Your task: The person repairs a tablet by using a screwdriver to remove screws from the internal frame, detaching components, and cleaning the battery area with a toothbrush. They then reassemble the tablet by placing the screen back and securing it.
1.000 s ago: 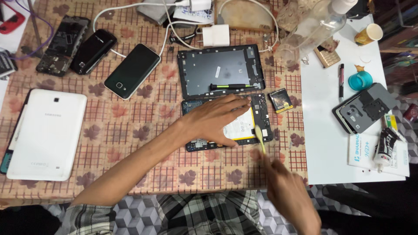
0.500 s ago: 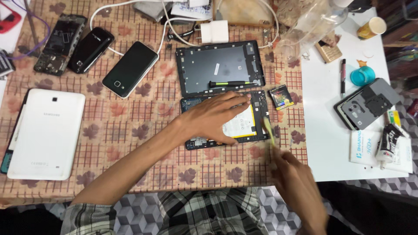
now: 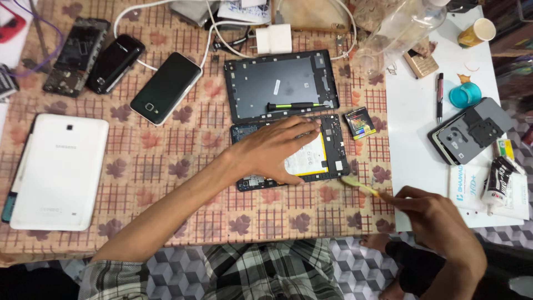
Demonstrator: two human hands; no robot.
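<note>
On the patterned counter (image 3: pixel 166 183), the left hand (image 3: pixel 275 150) lies flat, fingers spread, steadying an opened tablet (image 3: pixel 311 158); the right hand (image 3: pixel 438 222) pinches a yellow brush (image 3: pixel 361 185), best swept lightly along its edge.

on the table (image 3: pixel 166 183) we see an opened tablet (image 3: pixel 327 150) in the middle, under our left hand (image 3: pixel 275 150). behind it lies its back cover (image 3: pixel 280 83), with a screwdriver (image 3: pixel 294 105) on it. left of the cover lie three phones (image 3: pixel 165 88); far left lies a second tablet (image 3: pixel 58 171). our right hand (image 3: pixel 438 222) is right of the opened tablet.
</note>
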